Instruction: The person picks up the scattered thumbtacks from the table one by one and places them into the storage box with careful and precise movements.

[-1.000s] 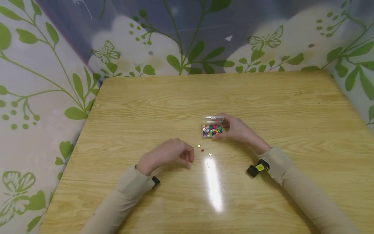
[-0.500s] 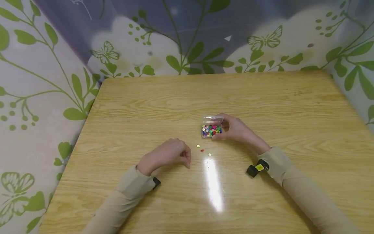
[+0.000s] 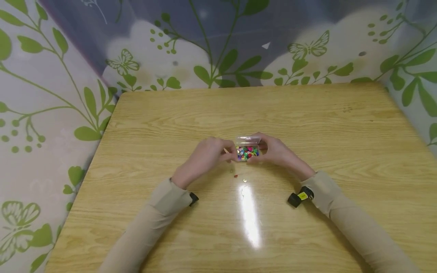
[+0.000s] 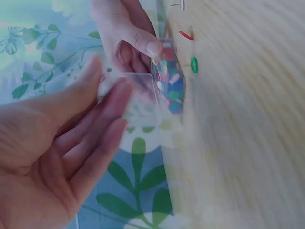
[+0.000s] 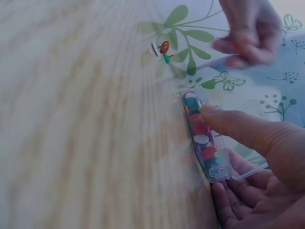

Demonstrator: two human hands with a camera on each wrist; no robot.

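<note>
A small clear plastic box (image 5: 219,172) full of colourful thumbtacks (image 3: 243,153) sits on the wooden table, its hinged lid (image 3: 248,141) raised. My right hand (image 3: 274,150) grips the box from the right, thumb at the front and fingers behind. At the box's left side, my left hand (image 3: 213,153) has thumb and fingertips brought together; a small reddish spot, which looks like a thumbtack (image 5: 237,46), shows between them, though blurred. In front of the box lie a white thumbtack (image 4: 181,5), a red thumbtack (image 4: 187,35) and a green thumbtack (image 4: 194,65).
The wooden table (image 3: 307,125) reaches back to a wall (image 3: 157,72) printed with green leaves and butterflies. Black straps with small cameras (image 3: 295,199) sit on both wrists. Light glares off the tabletop in front of the loose tacks.
My left hand has closed its fingertips near the table, then moved up and right to the box's left side. My right hand and the box have stayed in place.
</note>
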